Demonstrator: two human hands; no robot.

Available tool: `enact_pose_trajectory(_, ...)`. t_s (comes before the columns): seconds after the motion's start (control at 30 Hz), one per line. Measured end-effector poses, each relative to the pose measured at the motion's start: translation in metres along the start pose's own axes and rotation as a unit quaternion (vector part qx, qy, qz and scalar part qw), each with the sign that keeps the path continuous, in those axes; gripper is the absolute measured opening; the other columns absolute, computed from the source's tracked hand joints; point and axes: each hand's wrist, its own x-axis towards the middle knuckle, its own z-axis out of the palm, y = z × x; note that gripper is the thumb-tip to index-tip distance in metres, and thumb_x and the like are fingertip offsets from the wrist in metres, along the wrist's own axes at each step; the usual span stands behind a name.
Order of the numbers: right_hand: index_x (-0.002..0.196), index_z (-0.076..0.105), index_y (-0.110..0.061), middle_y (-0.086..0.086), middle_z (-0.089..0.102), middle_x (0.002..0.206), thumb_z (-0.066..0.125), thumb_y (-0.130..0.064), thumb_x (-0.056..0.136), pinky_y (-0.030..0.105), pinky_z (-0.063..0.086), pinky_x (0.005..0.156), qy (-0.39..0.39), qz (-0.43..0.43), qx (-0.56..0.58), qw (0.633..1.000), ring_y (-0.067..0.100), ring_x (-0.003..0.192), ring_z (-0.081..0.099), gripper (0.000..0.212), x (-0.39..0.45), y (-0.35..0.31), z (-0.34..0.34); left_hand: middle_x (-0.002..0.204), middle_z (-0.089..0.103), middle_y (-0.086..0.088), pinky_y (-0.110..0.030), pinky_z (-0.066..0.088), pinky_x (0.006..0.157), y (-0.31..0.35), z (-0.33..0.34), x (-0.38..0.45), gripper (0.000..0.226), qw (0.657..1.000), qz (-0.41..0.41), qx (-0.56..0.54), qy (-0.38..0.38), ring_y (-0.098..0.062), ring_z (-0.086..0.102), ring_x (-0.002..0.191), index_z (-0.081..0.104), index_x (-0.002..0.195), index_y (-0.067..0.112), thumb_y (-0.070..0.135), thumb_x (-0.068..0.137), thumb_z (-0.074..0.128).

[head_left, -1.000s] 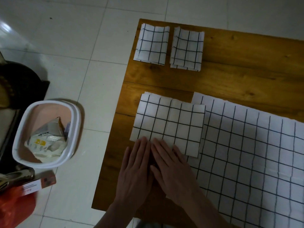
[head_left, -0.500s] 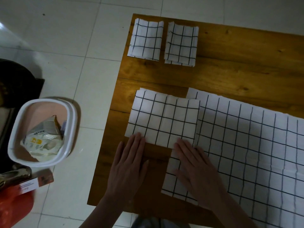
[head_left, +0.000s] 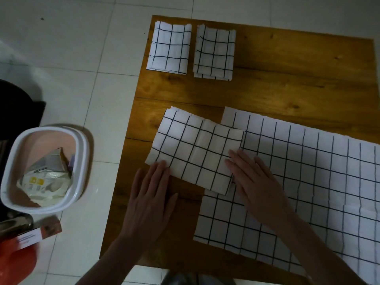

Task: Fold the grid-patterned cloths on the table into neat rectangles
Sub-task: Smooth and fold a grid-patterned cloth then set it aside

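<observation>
Head view, itemised as we find it: one brown wooden table (head_left: 287, 89), filling the centre and right of the frame over a pale tiled floor (head_left: 61, 58). Two small folded white cloths with black grid lines, the left one (head_left: 169, 48) and the right one (head_left: 214, 52), lie side by side at the table's upper left corner, and we judge them finished and parked clear of the working area. One half-folded white grid cloth (head_left: 197, 153) lies at centre frame, its right edge overlapping a large unfolded white grid cloth (head_left: 308, 182) spread across the right half, presumably waiting its turn. Our left hand (head_left: 150, 202) lies flat, fingers straight and together, fingertips on the half-folded cloth's near left corner. Our right hand (head_left: 255, 182) lies flat with fingers extended across its near right edge, palm over the large cloth. Neither hand grips anything; we judge both are pressing the fold flat. One white-rimmed pink bin (head_left: 12, 182) with paper waste stands at lower left.
</observation>
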Motion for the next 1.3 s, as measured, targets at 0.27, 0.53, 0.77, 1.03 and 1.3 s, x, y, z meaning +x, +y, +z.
enact_pose_trajectory(0.27, 0.154, 0.047, -0.016, 0.009, 0.042, 0.159, 0.038, -0.038, 0.106, 0.046, 0.044, 0.112, -0.012, 0.067, -0.014, 0.998, 0.027, 0.145, 0.041, 0.053, 0.000, -0.012, 0.004, 0.166, 0.032, -0.018, -0.059, 0.024, 0.125, -0.011, -0.015, 0.030, 0.065, 1.000, -0.008, 0.014, 0.024, -0.035, 0.028, 0.155, 0.038, 0.159, 0.008, 0.047, 0.107, 0.035)
enact_pose_trajectory(0.53, 0.145, 0.057, -0.013, 0.009, 0.058, 0.139, 0.039, -0.042, 0.102, 0.044, 0.052, 0.097, 0.001, 0.146, -0.030, 0.989, 0.026, 0.125, 0.053, 0.055, 0.001, -0.065, -0.001, 0.171, 0.024, -0.010, -0.048, 0.022, 0.125, 0.052, 0.005, 0.007, 0.062, 0.990, 0.139, 0.007, -0.005, -0.023, 0.018, 0.160, 0.027, 0.163, 0.010, 0.043, 0.111, 0.035)
enact_pose_trajectory(0.77, 0.158, 0.036, -0.010, 0.008, 0.029, 0.168, 0.023, -0.046, 0.113, 0.045, 0.024, 0.123, -0.019, 0.030, -0.002, 0.999, 0.021, 0.157, 0.024, 0.060, -0.006, -0.078, 0.014, 0.173, 0.019, -0.007, -0.047, 0.022, 0.125, 0.059, 0.015, 0.002, 0.063, 0.993, 0.118, 0.005, -0.024, -0.023, 0.014, 0.160, 0.026, 0.163, 0.010, 0.047, 0.112, 0.029)
enact_pose_trajectory(1.03, 0.165, 0.019, -0.014, 0.001, 0.012, 0.174, 0.027, -0.066, 0.106, 0.047, 0.017, 0.125, -0.077, 0.041, 0.026, 0.996, 0.015, 0.160, 0.008, 0.078, -0.018, -0.069, 0.015, 0.174, 0.013, -0.009, -0.046, 0.017, 0.127, 0.055, 0.018, 0.000, 0.069, 0.992, 0.122, 0.008, -0.036, -0.027, 0.011, 0.161, 0.022, 0.164, 0.009, 0.050, 0.110, 0.032)
enact_pose_trajectory(1.3, 0.165, 0.018, -0.013, 0.003, 0.008, 0.174, 0.022, -0.062, 0.107, 0.048, 0.018, 0.124, -0.083, 0.082, -0.019, 0.993, 0.018, 0.160, 0.010, 0.076, -0.045, -0.039, 0.010, 0.174, 0.016, -0.006, -0.045, 0.017, 0.127, 0.053, 0.019, 0.000, 0.064, 0.993, 0.109, 0.013, -0.035, -0.024, 0.011, 0.161, 0.024, 0.164, 0.012, 0.045, 0.110, 0.033)
